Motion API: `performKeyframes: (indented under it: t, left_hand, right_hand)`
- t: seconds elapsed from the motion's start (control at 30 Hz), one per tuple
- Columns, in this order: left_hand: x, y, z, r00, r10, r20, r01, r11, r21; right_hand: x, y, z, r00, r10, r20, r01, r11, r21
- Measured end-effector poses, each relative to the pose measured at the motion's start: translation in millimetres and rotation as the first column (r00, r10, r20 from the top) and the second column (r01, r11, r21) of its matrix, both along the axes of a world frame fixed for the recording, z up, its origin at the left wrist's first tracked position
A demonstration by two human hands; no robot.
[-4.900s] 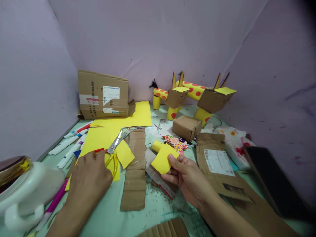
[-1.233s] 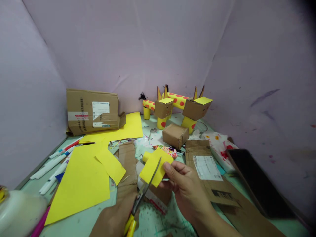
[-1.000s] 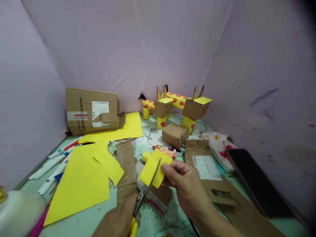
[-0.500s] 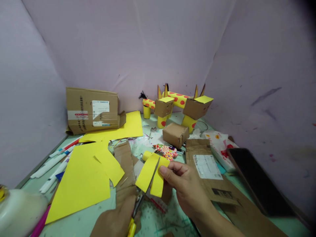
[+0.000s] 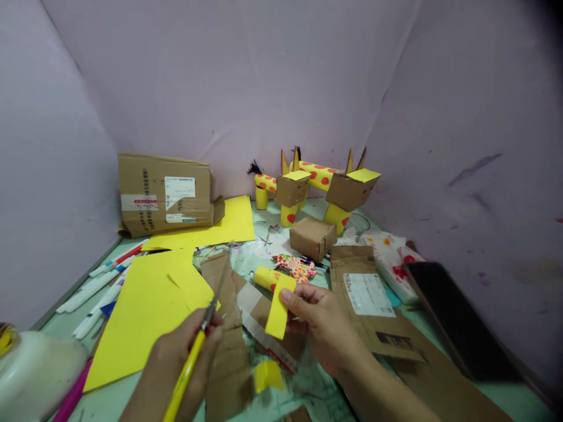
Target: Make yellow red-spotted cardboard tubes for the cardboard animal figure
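My left hand (image 5: 173,346) is closed on a pair of scissors (image 5: 187,368) with yellow handles, the blades pointing up and away over the brown cardboard. Between the thumb and fingers of my right hand (image 5: 328,325) is a narrow yellow paper strip (image 5: 278,313), hanging tilted toward me. Nearer to me than the strip, a curled, blurred yellow paper piece (image 5: 268,376) shows; I cannot tell whether it touches the table. Just behind the strip lies a yellow paper tube (image 5: 264,277). Large yellow paper (image 5: 147,316) spreads left of the scissors.
Two spotted cardboard animals (image 5: 292,190) stand at the back, with a small brown box (image 5: 312,237) before them. A phone (image 5: 457,322) and flat cardboard (image 5: 352,258) lie right. Markers (image 5: 94,290) and a white bottle (image 5: 41,369) are left; a big carton (image 5: 165,196) leans behind.
The scissors have come away from the paper and moved left. The wider yellow piece has separated from the strip and dropped toward me. My right hand still holds the strip.
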State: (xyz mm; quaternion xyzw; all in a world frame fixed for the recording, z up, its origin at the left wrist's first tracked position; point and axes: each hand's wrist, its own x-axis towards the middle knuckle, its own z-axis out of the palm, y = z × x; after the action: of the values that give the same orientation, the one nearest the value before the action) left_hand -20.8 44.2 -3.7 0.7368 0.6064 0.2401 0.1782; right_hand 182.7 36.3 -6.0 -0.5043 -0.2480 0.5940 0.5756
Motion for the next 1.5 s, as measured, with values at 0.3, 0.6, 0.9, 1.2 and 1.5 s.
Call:
performKeyframes:
  t: [0.3, 0.6, 0.9, 1.2, 1.5]
  left_hand:
    - [-30, 48, 8.0, 0.816, 0.112, -0.567, -0.234, 0.961, -0.148]
    - [-11, 32, 8.9, 0.961, 0.164, -0.222, -0.170, 0.985, -0.009]
    - [34, -4, 30.8, 0.744, -0.667, -0.043, 0.623, 0.715, -0.318]
    - [46, 9, -5.7, 0.538, -0.809, -0.235, 0.740, 0.587, -0.327]
    - [-30, 79, 66.6, 0.808, 0.273, -0.522, -0.130, 0.947, 0.294]
  right_hand:
    - [0, 6, 0.0, 0.998, -0.058, -0.025, 0.057, 0.997, -0.044]
    - [-2, 1, -5.7, 1.000, -0.009, 0.025, 0.010, 1.000, -0.026]
    - [18, 8, 1.1, 0.966, -0.254, -0.036, 0.257, 0.961, 0.100]
    - [26, 12, 6.4, 0.956, -0.275, -0.104, 0.280, 0.959, 0.038]
    - [17, 9, -5.1, 0.981, -0.192, -0.021, 0.190, 0.980, -0.056]
